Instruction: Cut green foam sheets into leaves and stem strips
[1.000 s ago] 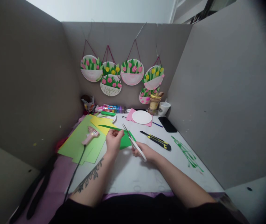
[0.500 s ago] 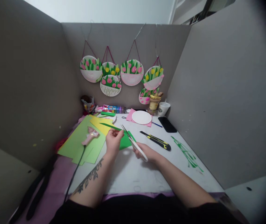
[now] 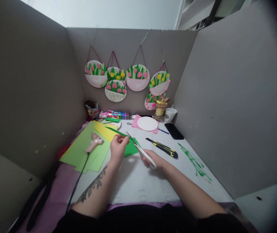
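Note:
My left hand (image 3: 119,145) pinches a narrow strip of green paper (image 3: 114,130), whose pointed end sticks out to the upper left. White-handled scissors (image 3: 145,155) are gripped in my right hand (image 3: 151,158), with the blades slightly parted beside my left fingertips. Whether the blades touch the strip is too small to tell. Under and between my hands lies a larger piece of green paper (image 3: 131,148) on the white table. Light green sheets (image 3: 80,145) and a yellow sheet (image 3: 104,131) lie to the left.
A pink glue gun (image 3: 94,144) with a cord rests on the sheets. To the right are a utility knife (image 3: 164,149), a phone (image 3: 174,131) and green scraps (image 3: 194,161). A white paper circle (image 3: 147,123) lies behind; decorated plates (image 3: 138,77) hang on the back wall.
My right hand and the scissors have shifted slightly right and down. My left hand keeps its pinch on the strip. The whole view has tilted up a little.

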The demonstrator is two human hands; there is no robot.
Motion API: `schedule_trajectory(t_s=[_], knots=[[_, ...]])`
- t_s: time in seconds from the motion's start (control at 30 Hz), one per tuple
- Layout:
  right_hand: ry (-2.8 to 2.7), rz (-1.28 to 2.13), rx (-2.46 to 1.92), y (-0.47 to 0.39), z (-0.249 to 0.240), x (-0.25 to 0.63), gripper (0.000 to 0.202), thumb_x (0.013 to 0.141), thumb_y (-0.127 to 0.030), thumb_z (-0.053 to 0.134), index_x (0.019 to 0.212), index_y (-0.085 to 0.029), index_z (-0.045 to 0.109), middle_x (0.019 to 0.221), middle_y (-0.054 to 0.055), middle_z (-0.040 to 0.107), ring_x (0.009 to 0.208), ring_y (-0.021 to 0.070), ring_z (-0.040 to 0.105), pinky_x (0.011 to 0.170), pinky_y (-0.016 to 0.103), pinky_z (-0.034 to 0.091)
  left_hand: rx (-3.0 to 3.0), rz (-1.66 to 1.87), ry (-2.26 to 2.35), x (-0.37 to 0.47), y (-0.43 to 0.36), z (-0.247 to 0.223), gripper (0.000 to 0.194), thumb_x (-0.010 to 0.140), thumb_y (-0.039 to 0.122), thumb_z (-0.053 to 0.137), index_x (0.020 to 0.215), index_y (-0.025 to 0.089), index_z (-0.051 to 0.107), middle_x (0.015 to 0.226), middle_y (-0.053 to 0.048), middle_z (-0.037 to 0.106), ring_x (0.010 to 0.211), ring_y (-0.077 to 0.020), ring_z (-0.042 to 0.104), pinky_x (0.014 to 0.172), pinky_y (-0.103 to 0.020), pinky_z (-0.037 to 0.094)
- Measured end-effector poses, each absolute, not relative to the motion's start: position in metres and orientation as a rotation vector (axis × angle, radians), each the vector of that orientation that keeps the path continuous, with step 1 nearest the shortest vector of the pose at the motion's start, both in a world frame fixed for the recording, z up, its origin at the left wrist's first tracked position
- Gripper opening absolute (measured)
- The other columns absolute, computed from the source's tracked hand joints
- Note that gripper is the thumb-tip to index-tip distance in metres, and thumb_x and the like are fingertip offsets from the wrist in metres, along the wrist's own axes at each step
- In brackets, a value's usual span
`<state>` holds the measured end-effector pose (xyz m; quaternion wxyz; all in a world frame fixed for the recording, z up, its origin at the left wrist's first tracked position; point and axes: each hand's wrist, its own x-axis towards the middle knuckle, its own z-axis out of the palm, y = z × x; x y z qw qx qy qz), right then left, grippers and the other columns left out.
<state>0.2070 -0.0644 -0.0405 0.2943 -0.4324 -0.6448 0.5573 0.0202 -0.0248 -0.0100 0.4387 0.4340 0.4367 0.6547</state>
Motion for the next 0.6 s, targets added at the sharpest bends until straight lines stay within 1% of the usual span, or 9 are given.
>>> schedule_trajectory(t_s=[0.17,0.37,0.47,0.6], knots=[[-1.707,1.501,-1.204,-0.063,-0.039,0.212,0.032,0.068,-0.043,0.067,0.076,-0.018,0.049,0.062,-0.003,0.047,0.052,0.0089,0.043,0.047,0.020,0.036,1.106,1.593,1.068,0.019,-0.023,-0.013,0.032,0.065,0.037,0.075,0.076,0.017,0.053,0.057,0.004,0.059,0.056,-0.0124,0.061,0.059,-0.024,0.046],[-1.793,1.416,-1.132,-0.059,-0.049,0.219,0.033,0.073,-0.048,0.062,0.080,-0.017,0.051,0.064,-0.003,0.048,0.052,0.0080,0.042,0.046,0.019,0.034,1.119,1.577,1.048,0.018,-0.020,-0.016,0.033,0.065,0.037,0.076,0.076,0.017,0.052,0.056,0.005,0.058,0.055,-0.0119,0.060,0.059,-0.023,0.046],[-1.797,1.402,-1.155,-0.057,-0.051,0.221,0.032,0.074,-0.047,0.062,0.079,-0.017,0.052,0.062,-0.004,0.048,0.051,0.0077,0.041,0.045,0.019,0.033,1.122,1.572,1.061,0.017,-0.020,-0.015,0.033,0.065,0.037,0.075,0.076,0.016,0.052,0.056,0.005,0.058,0.054,-0.0114,0.059,0.058,-0.023,0.045],[-1.863,1.344,-1.135,-0.056,-0.048,0.223,0.031,0.073,-0.046,0.062,0.077,-0.018,0.052,0.062,-0.003,0.049,0.052,0.0087,0.044,0.046,0.020,0.034,1.137,1.552,1.074,0.017,-0.020,-0.013,0.033,0.064,0.037,0.076,0.075,0.017,0.051,0.056,0.004,0.059,0.052,-0.0114,0.058,0.055,-0.022,0.043]])
